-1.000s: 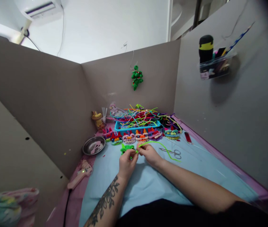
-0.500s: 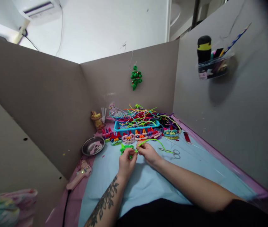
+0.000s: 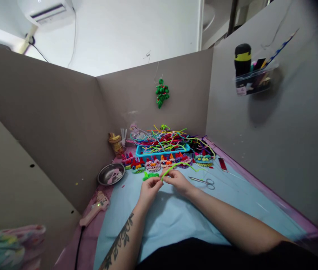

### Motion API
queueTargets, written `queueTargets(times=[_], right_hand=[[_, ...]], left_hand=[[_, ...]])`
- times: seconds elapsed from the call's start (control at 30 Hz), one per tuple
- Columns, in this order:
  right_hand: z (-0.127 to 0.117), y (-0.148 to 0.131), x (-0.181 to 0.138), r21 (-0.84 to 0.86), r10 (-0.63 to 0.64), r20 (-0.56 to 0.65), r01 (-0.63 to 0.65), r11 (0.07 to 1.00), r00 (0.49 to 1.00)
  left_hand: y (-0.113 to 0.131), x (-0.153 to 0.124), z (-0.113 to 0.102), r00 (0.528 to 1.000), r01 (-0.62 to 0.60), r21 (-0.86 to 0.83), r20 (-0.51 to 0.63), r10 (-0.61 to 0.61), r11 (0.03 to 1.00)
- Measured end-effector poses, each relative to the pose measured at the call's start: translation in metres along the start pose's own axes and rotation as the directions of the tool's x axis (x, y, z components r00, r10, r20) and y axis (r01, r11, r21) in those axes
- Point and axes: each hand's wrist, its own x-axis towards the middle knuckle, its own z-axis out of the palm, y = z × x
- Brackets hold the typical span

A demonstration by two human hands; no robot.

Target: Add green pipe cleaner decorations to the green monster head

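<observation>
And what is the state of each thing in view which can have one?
Green stem: bent in an arc, held by left hand and right hand.
Green figure: partly hidden by left hand.
Scissors: lying on blue sheet, blades look closed.
Glue gun: lying down, green light lit.
Metal bowl: uncovered, with items inside.
Blue tray: heaped with coloured stems.
Air conditioner: running or not, unclear.

My single camera sits on my head, facing forward and down along my forearms (image 3: 226,217) to my fingers (image 3: 155,183), which look small, below the view's middle. It sees wide, taking in the worktop (image 3: 181,221), the grey panels (image 3: 130,101) around it and the white wall (image 3: 136,33) above.
</observation>
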Motion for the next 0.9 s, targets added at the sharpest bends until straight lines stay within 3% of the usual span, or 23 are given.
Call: queueTargets(times=[0.27,0.4,0.6,0.9], right_hand=[[0.002,0.009,0.0,-0.053,0.025,-0.004,-0.025,0.998,1.0],[0.005,0.011,-0.001,0.019,0.071,-0.001,-0.071,0.997,0.998],[0.004,0.007,0.0,0.073,0.088,-0.093,-0.081,0.994,0.992],[0.004,0.009,-0.003,0.021,-0.014,-0.111,0.016,1.0,0.994]], left_hand=[[-0.002,-0.001,0.001,0.998,0.022,0.027,0.066,-0.023,0.999],[-0.003,0.0,0.0,0.995,0.014,0.009,0.097,-0.014,1.0],[0.002,-0.001,0.0,0.99,0.089,-0.022,0.109,-0.086,0.996],[0.01,-0.001,0.001,0.986,0.163,-0.278,0.072,-0.149,0.947]])
